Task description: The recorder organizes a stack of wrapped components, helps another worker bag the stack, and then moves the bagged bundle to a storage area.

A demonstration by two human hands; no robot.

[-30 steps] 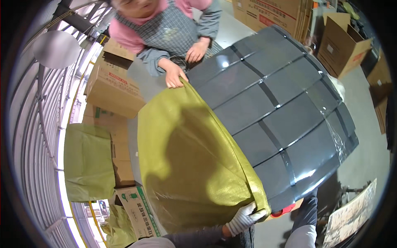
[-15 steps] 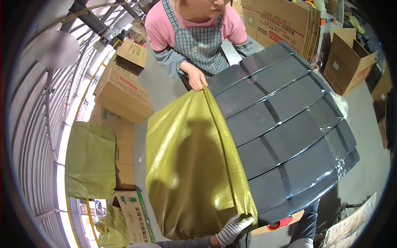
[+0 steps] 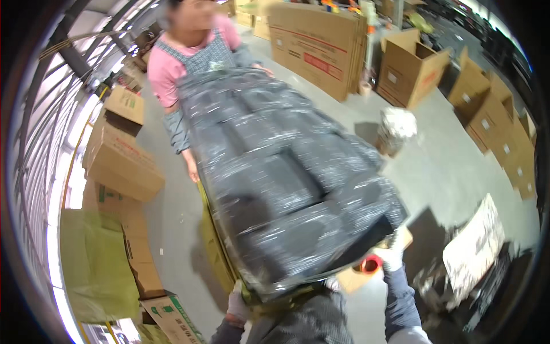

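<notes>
A large dark grey ribbed panel (image 3: 275, 178), wrapped in shiny clear film, fills the middle, tilted and held up between me and a co-worker. My left hand (image 3: 238, 304), gloved, is closed at its near left corner on the edge of an olive-green woven sheet (image 3: 215, 246). Most of that sheet is hidden under the panel. At the near right corner my right hand (image 3: 391, 255), in a pale glove, grips the panel's edge, slightly blurred. The co-worker's hand (image 3: 192, 167) holds the far left edge; their other hand (image 3: 263, 70) is at the far end.
Flattened cartons (image 3: 312, 49) stand upright at the back, with open boxes (image 3: 409, 69) to the right. A film-wrapped roll (image 3: 396, 127) stands on the floor. A red tape roll (image 3: 369, 264) lies below the panel. Cartons (image 3: 123, 157) and a green sheet (image 3: 94, 264) line the left.
The panel has been tilted and turned, showing its film-wrapped side. The green sheet, spread across its left part before, now shows only along the left edge and underneath. My right hand has come into view.
</notes>
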